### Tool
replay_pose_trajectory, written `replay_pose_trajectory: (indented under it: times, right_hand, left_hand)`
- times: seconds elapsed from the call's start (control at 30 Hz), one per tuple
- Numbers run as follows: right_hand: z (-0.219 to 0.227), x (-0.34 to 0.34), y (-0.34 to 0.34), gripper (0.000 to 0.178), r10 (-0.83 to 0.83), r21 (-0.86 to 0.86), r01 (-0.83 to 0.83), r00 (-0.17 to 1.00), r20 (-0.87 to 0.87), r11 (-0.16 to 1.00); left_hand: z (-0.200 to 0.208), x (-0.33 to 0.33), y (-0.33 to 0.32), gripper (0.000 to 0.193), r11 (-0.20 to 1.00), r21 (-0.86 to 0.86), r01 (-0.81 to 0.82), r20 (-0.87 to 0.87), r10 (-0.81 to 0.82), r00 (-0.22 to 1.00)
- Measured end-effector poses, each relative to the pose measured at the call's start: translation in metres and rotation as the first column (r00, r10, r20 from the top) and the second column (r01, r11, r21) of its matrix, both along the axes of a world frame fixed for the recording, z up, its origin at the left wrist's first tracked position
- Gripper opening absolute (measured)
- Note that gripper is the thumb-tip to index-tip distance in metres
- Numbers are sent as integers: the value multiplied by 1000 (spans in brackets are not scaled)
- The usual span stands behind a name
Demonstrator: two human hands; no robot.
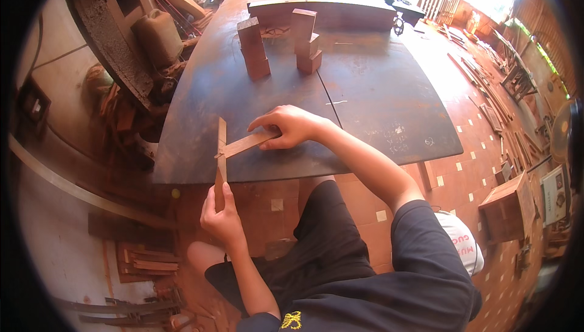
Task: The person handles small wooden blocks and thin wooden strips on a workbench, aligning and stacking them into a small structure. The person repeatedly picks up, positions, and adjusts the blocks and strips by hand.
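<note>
My left hand (222,217) grips the lower end of a narrow wooden strip (222,131) at the table's near left edge. A second wooden strip (246,142) meets it from the right, and the two form a sideways T. My right hand (287,126), just above the tabletop, is closed around the free end of that second strip. Where the strips meet, they touch; whether one is fitted into the other I cannot tell. Beneath them is the dark, worn tabletop (389,101).
Farther back stand two stacks of wooden blocks, a left stack (253,49) and a right stack (306,40). Behind them lies a thick timber beam (322,13). A plastic jug (158,37) is at left. A wooden box (506,207) and a white cap (457,239) are at right.
</note>
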State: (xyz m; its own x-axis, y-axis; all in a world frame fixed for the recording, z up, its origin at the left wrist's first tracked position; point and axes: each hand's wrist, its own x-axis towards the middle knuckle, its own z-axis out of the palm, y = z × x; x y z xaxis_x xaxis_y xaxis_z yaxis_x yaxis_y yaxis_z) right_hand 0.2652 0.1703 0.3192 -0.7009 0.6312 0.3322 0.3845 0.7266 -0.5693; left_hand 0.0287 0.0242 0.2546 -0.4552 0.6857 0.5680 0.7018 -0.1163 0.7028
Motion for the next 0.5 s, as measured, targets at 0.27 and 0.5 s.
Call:
replay_pose_trajectory:
  times: [0.27, 0.5]
  right_hand:
    - [0, 2, 2, 47, -5, -33, 5, 1000, 2, 999]
    - [-3, -4, 4, 37, 6, 76, -8, 1000, 21, 997]
  left_hand:
    - [6, 4, 0, 31, 1000, -3, 4, -21, -4, 1000]
    - [14, 1, -1, 30, 998, -63, -7, -99, 1, 995]
